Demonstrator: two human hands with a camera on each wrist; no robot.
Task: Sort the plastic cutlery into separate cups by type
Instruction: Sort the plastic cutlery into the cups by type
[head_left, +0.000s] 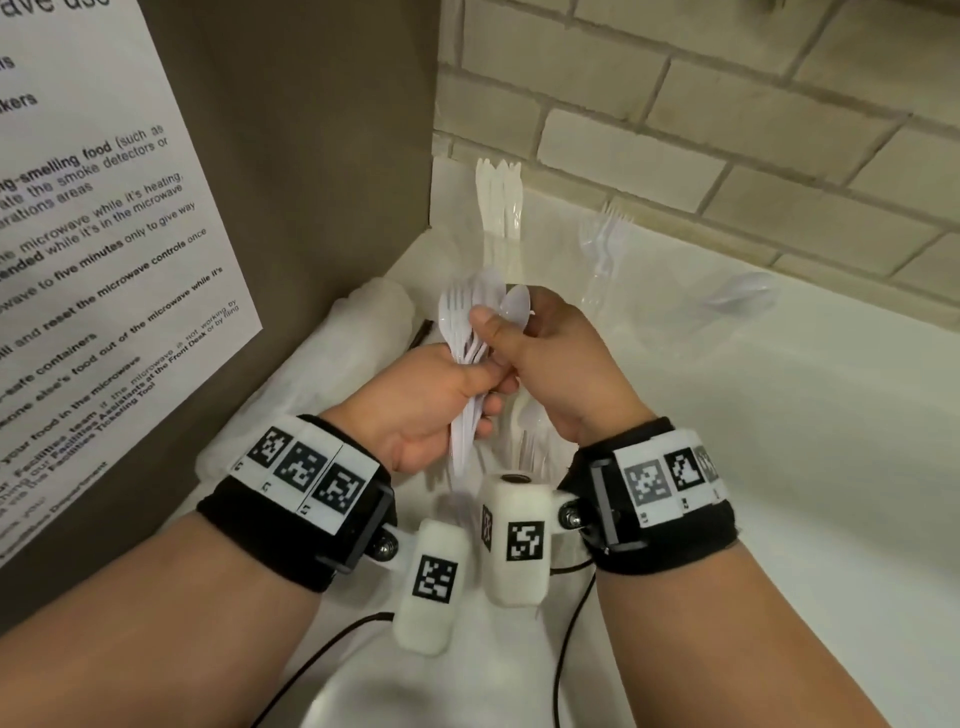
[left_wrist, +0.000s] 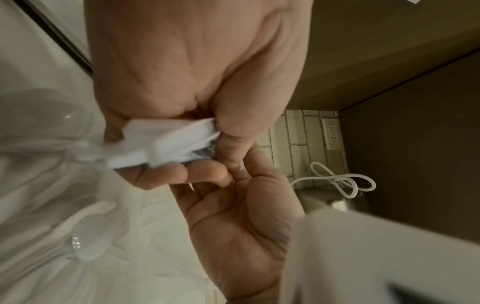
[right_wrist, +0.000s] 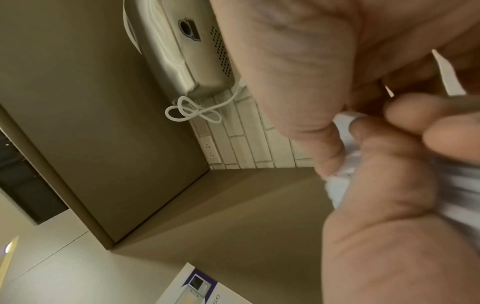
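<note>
Our left hand curls its fingers tight around a bundle of forks, tines up. At its two o'clock, our right hand pinches a spoon with thumb and fingers. Knives stand in a cup at twelve o'clock. Only the left wrist view shows loose spoons below the hands; only the right wrist view shows a looped cord.
</note>
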